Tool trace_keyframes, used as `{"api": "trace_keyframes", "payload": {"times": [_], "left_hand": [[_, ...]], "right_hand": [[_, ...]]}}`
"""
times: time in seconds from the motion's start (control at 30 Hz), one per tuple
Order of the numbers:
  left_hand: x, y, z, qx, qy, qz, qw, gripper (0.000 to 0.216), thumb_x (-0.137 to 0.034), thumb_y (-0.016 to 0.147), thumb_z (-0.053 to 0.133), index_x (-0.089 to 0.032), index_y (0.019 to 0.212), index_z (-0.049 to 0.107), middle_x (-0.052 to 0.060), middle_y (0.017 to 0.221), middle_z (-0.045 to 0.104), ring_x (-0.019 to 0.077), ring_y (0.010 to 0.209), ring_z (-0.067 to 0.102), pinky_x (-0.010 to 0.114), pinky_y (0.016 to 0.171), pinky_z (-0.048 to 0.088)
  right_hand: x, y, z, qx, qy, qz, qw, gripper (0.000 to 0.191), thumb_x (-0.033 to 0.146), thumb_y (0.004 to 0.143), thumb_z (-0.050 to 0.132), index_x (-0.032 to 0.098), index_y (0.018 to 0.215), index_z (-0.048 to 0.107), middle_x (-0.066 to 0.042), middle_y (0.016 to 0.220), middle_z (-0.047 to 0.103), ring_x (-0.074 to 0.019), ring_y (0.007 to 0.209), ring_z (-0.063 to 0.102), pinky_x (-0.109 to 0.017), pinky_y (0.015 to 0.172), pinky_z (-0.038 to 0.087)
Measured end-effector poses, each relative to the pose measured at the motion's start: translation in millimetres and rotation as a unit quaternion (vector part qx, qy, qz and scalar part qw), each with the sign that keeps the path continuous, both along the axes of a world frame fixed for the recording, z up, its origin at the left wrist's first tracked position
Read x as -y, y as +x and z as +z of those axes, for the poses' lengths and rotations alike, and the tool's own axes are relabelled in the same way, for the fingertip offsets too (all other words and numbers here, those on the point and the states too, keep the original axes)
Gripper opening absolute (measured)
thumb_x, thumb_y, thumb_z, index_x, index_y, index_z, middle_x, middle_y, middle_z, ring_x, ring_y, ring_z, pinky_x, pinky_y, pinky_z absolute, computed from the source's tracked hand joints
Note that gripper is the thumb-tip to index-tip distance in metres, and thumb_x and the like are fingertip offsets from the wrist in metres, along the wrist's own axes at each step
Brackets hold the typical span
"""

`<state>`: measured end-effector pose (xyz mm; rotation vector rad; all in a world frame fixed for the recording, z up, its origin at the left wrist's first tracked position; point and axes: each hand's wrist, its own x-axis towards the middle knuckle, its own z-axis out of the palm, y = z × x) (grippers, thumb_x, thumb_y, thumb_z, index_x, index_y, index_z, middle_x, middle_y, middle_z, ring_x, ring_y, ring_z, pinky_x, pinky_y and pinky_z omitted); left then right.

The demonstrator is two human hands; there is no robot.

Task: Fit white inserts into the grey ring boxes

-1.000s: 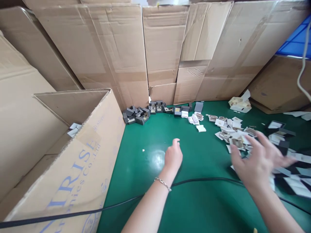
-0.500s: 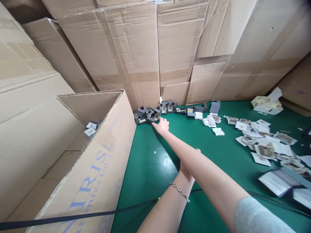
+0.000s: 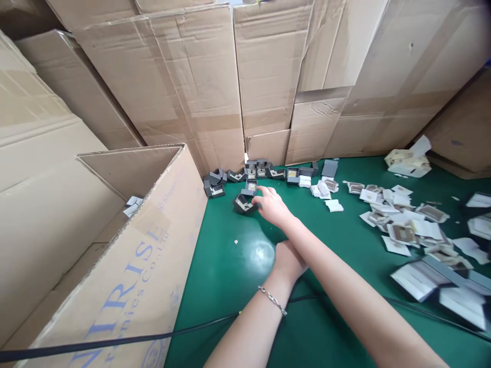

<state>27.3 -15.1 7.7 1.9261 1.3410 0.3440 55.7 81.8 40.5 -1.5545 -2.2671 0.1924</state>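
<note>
My right hand point(image 3: 272, 207) reaches leftward across the green table. Its thumb and fingers are bent against a small dark open box point(image 3: 244, 204) with a pale insert. A second dark open box point(image 3: 250, 187) sits right behind that one, close to the fingertips. My left hand point(image 3: 288, 260), above a chain bracelet, is beneath or behind the right forearm; its fingers are hidden. Farther back stand more dark open boxes point(image 3: 215, 183) beside the carton, and a row of similar boxes point(image 3: 262, 168) lines the cardboard wall.
A large open carton point(image 3: 153, 240) stands at left, with a few small boxes point(image 3: 133, 205) inside. White papers and brown trays point(image 3: 402, 232) lie scattered at right. Open grey boxes point(image 3: 414, 278) lie nearer. A black cable point(image 3: 207, 324) crosses in front. Cardboard point(image 3: 207, 82) forms the back wall.
My right hand has moved right and nearer from the pile by the carton. Two dark boxes now stand apart from that pile, beside the hand. The view has shifted slightly.
</note>
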Motion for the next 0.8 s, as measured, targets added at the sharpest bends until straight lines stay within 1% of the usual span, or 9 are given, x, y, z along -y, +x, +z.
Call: {"api": "trace_keyframes", "payload": {"times": [0.03,0.13,0.23,0.3,0.4,0.5,0.63,0.7,0.8], "left_hand": [[0.8,-0.6,2.4,-0.055,0.038,-0.027,0.997,0.025,-0.019,0.080,0.045,-0.013,0.093,0.066,0.016,0.090,0.068,0.0337,0.086,0.064,0.040,0.072,0.047],[3.3,-0.2,5.4,-0.127,0.100,-0.031,0.986,0.032,-0.023,0.084,0.035,-0.015,0.095,0.064,0.014,0.089,0.069,0.0302,0.077,0.066,0.040,0.066,0.049],[6.2,1.3,3.2,-0.138,0.148,-0.024,0.979,0.033,-0.027,0.086,0.031,-0.017,0.090,0.063,0.012,0.085,0.069,0.0293,0.075,0.067,0.040,0.065,0.050],[8.1,1.7,1.2,-0.133,0.170,0.003,0.976,0.031,-0.026,0.087,0.031,-0.018,0.099,0.058,0.011,0.082,0.069,0.0288,0.072,0.067,0.039,0.062,0.050],[9.6,1.2,-1.5,-0.115,0.181,0.061,0.975,0.036,-0.021,0.085,0.033,-0.017,0.119,0.044,0.011,0.081,0.068,0.0271,0.069,0.066,0.035,0.059,0.049],[8.7,0.5,-4.1,-0.100,0.182,0.069,0.976,0.047,-0.021,0.084,0.036,-0.016,0.131,0.030,0.011,0.085,0.068,0.0264,0.069,0.066,0.032,0.057,0.047],[5.4,-0.5,-6.6,-0.078,0.186,0.060,0.978,0.050,-0.026,0.084,0.040,-0.017,0.132,0.029,0.011,0.090,0.068,0.0252,0.071,0.066,0.030,0.057,0.046],[3.4,-1.2,-6.7,-0.067,0.182,0.062,0.979,0.047,-0.029,0.084,0.043,-0.018,0.128,0.033,0.010,0.089,0.068,0.0244,0.071,0.065,0.029,0.056,0.045],[0.5,-2.7,-6.2,-0.056,0.171,0.061,0.982,0.046,-0.032,0.084,0.045,-0.019,0.127,0.035,0.007,0.083,0.067,0.0219,0.068,0.064,0.026,0.053,0.042]], "right_hand": [[12.0,14.7,0.4,0.024,0.002,-0.009,1.000,0.030,0.006,0.076,0.052,0.022,0.097,0.067,-0.011,0.135,0.038,-0.0304,0.121,0.033,-0.042,0.092,0.039],[44.4,54.0,-2.5,0.064,-0.017,-0.056,0.996,0.029,0.006,0.077,0.049,0.021,0.095,0.067,-0.013,0.135,0.039,-0.0308,0.120,0.035,-0.042,0.089,0.041],[66.5,81.7,-7.9,0.085,-0.032,-0.101,0.991,0.024,0.007,0.078,0.048,0.018,0.089,0.067,-0.015,0.132,0.042,-0.0325,0.118,0.037,-0.043,0.089,0.041],[76.1,93.6,-12.4,0.066,-0.037,-0.113,0.991,0.021,0.011,0.079,0.049,0.017,0.089,0.066,-0.016,0.130,0.044,-0.0328,0.118,0.039,-0.044,0.091,0.040],[87.3,104.2,-18.4,-0.010,-0.050,-0.103,0.993,0.015,0.016,0.079,0.050,0.015,0.083,0.064,-0.015,0.124,0.049,-0.0304,0.116,0.043,-0.043,0.095,0.037],[96.6,110.8,-19.2,-0.124,-0.088,-0.092,0.984,0.009,0.017,0.074,0.053,0.017,0.073,0.061,-0.010,0.115,0.056,-0.0254,0.109,0.051,-0.038,0.093,0.039],[98.7,119.2,-17.2,-0.302,-0.153,-0.104,0.935,0.011,0.029,0.070,0.055,0.020,0.071,0.060,-0.005,0.105,0.062,-0.0207,0.092,0.059,-0.033,0.081,0.045],[94.2,124.6,-19.8,-0.368,-0.146,-0.146,0.907,0.017,0.034,0.071,0.052,0.019,0.076,0.060,-0.005,0.094,0.064,-0.0196,0.082,0.059,-0.031,0.073,0.046],[86.6,135.2,-28.2,-0.371,-0.055,-0.274,0.886,0.021,0.031,0.072,0.046,0.019,0.082,0.060,-0.004,0.081,0.062,-0.0187,0.072,0.056,-0.032,0.069,0.044]]}}
